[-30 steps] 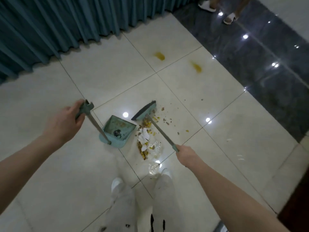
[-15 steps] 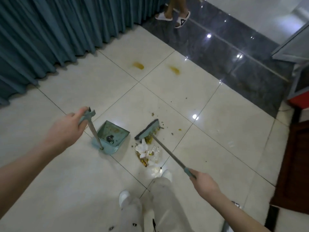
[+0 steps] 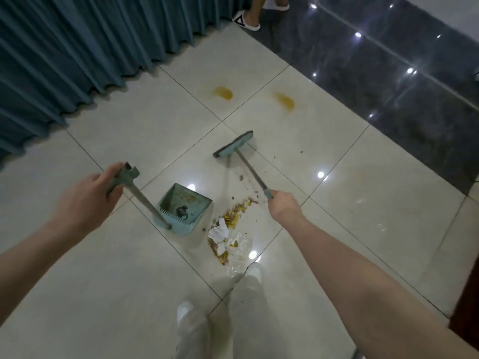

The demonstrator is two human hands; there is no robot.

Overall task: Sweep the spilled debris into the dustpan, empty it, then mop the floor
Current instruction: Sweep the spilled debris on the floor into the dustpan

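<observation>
- One teal dustpan [image 3: 201,211] sat on the tiles, with one debris pile [image 3: 228,229] just right of it and two yellow stains [image 3: 223,93] farther off.
- The left hand [image 3: 88,200], arm outstretched, curled around the dustpan's handle top.
- The right hand [image 3: 281,204] gripped the one broom [image 3: 233,147], whose head was beyond the debris.

Bare tiles [image 3: 145,130] between dustpan [image 3: 185,207] and curtain [image 3: 77,55].

Pale glossy tile floor [image 3: 124,281]; dark tile band [image 3: 375,86] far right. Centre: dustpan [image 3: 193,207]. Just right of it, debris pile [image 3: 228,229]: yellow bits, white paper scraps, clear plastic. Beyond pile, loose crumbs [image 3: 241,178] toward broom [image 3: 233,147] head. Farther off: left stain [image 3: 223,93], right stain [image 3: 285,101], both yellow.
</observation>
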